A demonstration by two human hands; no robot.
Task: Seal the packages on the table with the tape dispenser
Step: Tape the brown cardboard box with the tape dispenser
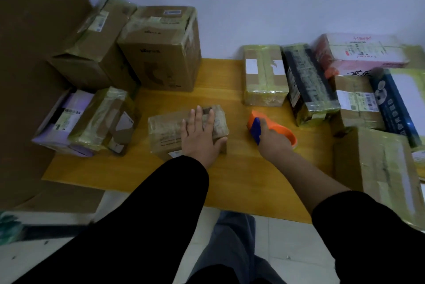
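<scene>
A yellow wooden table point(230, 182) stands against a pale wall, with packages crowded at both ends and a bare strip down the middle; in that strip lies a small brown box point(164, 132), wrapped in clear tape and set a little askew. The left hand point(200, 137) lies flat on the right half of its top, fingers straight and spread, palm down, the thumb hanging over the box's right edge; it grips nothing. The right hand point(272, 142) is curled round the handle of the tape dispenser point(255, 126) (orange body, blue front piece, an orange hoop arching back over the knuckles); the dispenser sits to the right of the small box, apart from it, low over the table. Whether it touches the wood is hard to tell in this dim, blurred view. Both arms wear black sleeves, the right one pushed up the forearm. At the back left stand two large cartons point(161, 54), side by side; in front of them, at the left edge, lie a purple-and-white package point(63, 120) and a taped brown one point(103, 118), touching. On the right is a tight cluster: a taped box point(264, 77), a dark package point(310, 86) just beside it, a pink-and-white one point(363, 54) behind, a blue one point(395, 104), and a big carton point(379, 168) nearest the person.
</scene>
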